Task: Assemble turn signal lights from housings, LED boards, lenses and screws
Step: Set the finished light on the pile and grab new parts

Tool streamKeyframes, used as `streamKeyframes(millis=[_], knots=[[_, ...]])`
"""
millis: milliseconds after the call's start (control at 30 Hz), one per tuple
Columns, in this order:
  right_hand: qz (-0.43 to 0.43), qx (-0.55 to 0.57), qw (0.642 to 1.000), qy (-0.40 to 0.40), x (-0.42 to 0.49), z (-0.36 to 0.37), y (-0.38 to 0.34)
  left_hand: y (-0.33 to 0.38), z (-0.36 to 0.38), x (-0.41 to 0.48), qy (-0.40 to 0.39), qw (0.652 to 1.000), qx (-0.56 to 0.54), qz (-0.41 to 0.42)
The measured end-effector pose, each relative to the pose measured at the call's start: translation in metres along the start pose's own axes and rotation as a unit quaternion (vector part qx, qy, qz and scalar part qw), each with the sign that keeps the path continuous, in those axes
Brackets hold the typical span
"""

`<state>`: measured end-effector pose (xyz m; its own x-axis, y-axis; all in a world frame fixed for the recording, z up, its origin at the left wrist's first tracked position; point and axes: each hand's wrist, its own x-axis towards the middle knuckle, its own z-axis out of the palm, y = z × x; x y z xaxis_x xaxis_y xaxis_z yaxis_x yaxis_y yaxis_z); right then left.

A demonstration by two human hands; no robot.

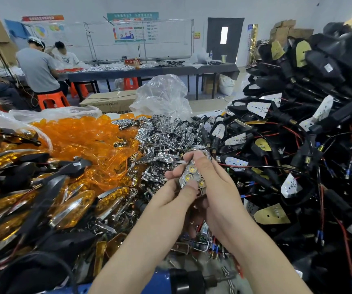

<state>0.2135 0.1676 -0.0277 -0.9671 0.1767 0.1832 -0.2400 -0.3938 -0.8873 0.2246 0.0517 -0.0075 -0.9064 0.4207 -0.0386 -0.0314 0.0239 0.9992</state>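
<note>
Both my hands meet at the middle of the table and hold one chrome reflector piece (192, 176) with round yellow-lit cells. My left hand (176, 192) pinches its lower edge, thumb on top. My right hand (215, 187) grips its right side, fingers curled over the top. Behind them lies a heap of chrome reflectors (164, 134). Loose orange lenses (86, 134) pile up to the left. Black housings with white LED boards and red and black wires (287, 145) are stacked high on the right. Finished amber lights (69, 211) lie at the left front.
A blue and black electric screwdriver (183, 281) lies at the near edge between my forearms. A clear plastic bag (162, 96) stands behind the reflectors, a cardboard box (109, 101) beside it. Two people sit at a far table (149, 71) on orange stools.
</note>
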Motion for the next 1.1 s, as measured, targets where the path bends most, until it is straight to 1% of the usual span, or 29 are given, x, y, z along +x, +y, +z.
streamKeyframes(millis=[67,167,267,367,433,500,567,633,733,800,900,1000,1100], knots=[[0.013,0.009,1.000,-0.004,-0.001,-0.003,-0.003,-0.002,0.001,0.000,-0.009,1.000,0.014,0.014],[0.028,-0.029,0.999,-0.017,-0.004,-0.007,-0.006,-0.005,0.007,0.000,-0.003,0.998,0.056,0.027],[-0.001,-0.049,0.999,-0.006,-0.003,-0.008,-0.002,-0.009,0.011,0.002,0.024,0.998,0.053,0.023],[-0.009,-0.058,0.998,0.007,-0.002,-0.003,0.002,-0.008,0.011,0.002,0.023,0.999,0.033,-0.003],[-0.009,-0.043,0.999,0.001,-0.001,-0.002,0.005,-0.006,0.012,0.003,0.034,0.999,0.025,0.001],[-0.002,-0.028,1.000,0.006,-0.001,-0.001,0.006,-0.006,0.015,0.003,0.059,0.997,0.042,0.031],[0.000,-0.017,1.000,0.015,-0.001,0.000,0.005,-0.006,0.018,0.003,0.066,0.994,0.056,0.063],[-0.024,0.005,0.999,0.022,-0.001,0.001,0.000,-0.007,0.018,0.002,0.050,0.994,0.062,0.077],[-0.057,0.083,0.992,0.069,0.002,-0.005,-0.013,-0.013,0.015,0.002,0.003,0.989,0.115,0.097],[-0.066,0.129,0.985,0.098,0.003,-0.012,-0.023,-0.019,0.011,0.002,-0.006,0.980,0.160,0.115],[-0.067,0.158,0.978,0.115,0.002,-0.017,-0.032,-0.021,0.011,0.000,-0.033,0.965,0.217,0.143],[-0.061,0.164,0.977,0.119,0.001,-0.016,-0.033,-0.025,0.011,0.001,-0.020,0.947,0.278,0.162],[-0.062,0.177,0.975,0.118,0.001,-0.016,-0.032,-0.029,0.009,0.003,-0.010,0.932,0.305,0.197]])
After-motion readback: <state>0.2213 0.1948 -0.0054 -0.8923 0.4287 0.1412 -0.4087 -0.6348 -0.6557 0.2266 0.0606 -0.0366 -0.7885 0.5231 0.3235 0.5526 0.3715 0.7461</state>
